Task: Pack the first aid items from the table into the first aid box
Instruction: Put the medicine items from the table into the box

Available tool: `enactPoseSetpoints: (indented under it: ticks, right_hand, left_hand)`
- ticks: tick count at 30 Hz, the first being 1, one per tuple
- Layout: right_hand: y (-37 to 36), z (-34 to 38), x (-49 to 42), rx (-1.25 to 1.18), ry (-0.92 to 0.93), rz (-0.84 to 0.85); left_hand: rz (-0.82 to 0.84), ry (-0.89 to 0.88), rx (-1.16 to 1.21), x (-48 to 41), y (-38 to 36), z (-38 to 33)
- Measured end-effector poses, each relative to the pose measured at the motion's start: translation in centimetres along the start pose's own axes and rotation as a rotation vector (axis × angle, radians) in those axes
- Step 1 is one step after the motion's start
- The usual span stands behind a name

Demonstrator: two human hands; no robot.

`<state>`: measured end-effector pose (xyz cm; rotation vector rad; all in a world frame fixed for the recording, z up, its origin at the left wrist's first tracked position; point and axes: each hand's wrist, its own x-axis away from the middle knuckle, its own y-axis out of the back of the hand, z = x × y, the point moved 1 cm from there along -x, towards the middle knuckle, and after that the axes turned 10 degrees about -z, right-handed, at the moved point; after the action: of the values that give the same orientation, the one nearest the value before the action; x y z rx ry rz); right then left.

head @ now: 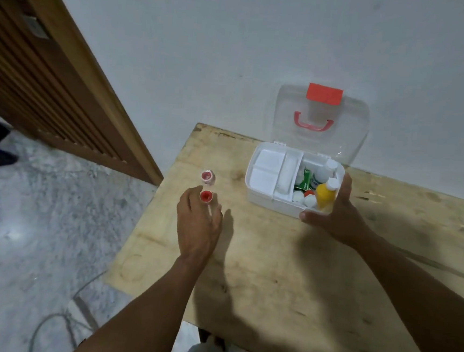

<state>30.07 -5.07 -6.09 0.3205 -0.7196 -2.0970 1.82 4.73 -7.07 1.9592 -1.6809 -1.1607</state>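
First aid box (273, 204) on wooden table (273, 263) by wall (236, 50); right fingers (346, 186) grip yellow bottle (325, 195), left fingers (193, 193) pinch vial (206, 196).

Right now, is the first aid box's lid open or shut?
Open. The clear lid stands upright behind the white box, leaving its tray and the green packet inside exposed.

White wall (237, 36) behind. Worn plywood surface (273, 263) butts against it. Grey marble floor (25, 214) with a pale cable (53, 317) on it. Slatted wooden door (23, 73) left. Light dim, soft.
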Motion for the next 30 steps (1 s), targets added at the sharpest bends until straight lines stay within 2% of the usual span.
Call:
enactPoseSetpoints:
  ticks: [3, 5, 7, 11, 15, 18, 20, 24, 25, 28, 30]
  right_hand:
    - [-0.2, 0.3, 0.1, -0.015, 0.048, 0.017]
    - [-0.1, 0.5, 0.2, 0.011, 0.093, 0.012]
    - [0.0, 0.4, 0.1, 0.018, 0.092, 0.029]
    - [-0.3, 0.3, -0.1, 0.008, 0.070, 0.042]
    - [-1.0, 0.9, 0.0, 0.030, 0.024, 0.024]
    - [-1.3, 1.5, 0.5, 0.051, -0.043, 0.001]
    - [-1.4, 1.4, 0.6, 0.065, -0.057, -0.011]
    - [-1.5, 1.2, 0.8, 0.094, -0.088, -0.012]
    - [-1.6, 1.2, 0.9, 0.087, -0.086, -0.011]
    - [-1.7, 1.4, 0.9, 0.071, -0.081, -0.006]
    - [-1.5, 1.8, 1.0, 0.027, -0.093, -0.011]
  left_hand:
    - [0.133, 0.033, -0.043, -0.2, -1.2, 2.1]
    - [0.180, -0.015, -0.100, -0.9, -2.2, 2.8]
    - [0.149, -0.100, -0.212, -1.8, -3.5, 2.9]
    - [0.135, 0.053, -0.307, -4.4, -4.7, 2.8]
    - [0.166, -0.104, -0.393, -6.9, -6.9, 4.0]
    - [0.211, -0.190, -0.308, -8.4, -8.0, 4.9]
    - [0.294, -0.149, -0.193, -9.0, -8.0, 5.0]
    - [0.332, 0.313, 0.327, -10.1, -7.5, 2.8]
    - [0.307, 0.336, 0.387, -10.4, -7.0, 2.0]
    - [0.239, -0.017, 0.204, -11.0, -5.7, -0.7]
    - [0.208, -0.135, 0.238, -11.2, -5.2, -3.0]
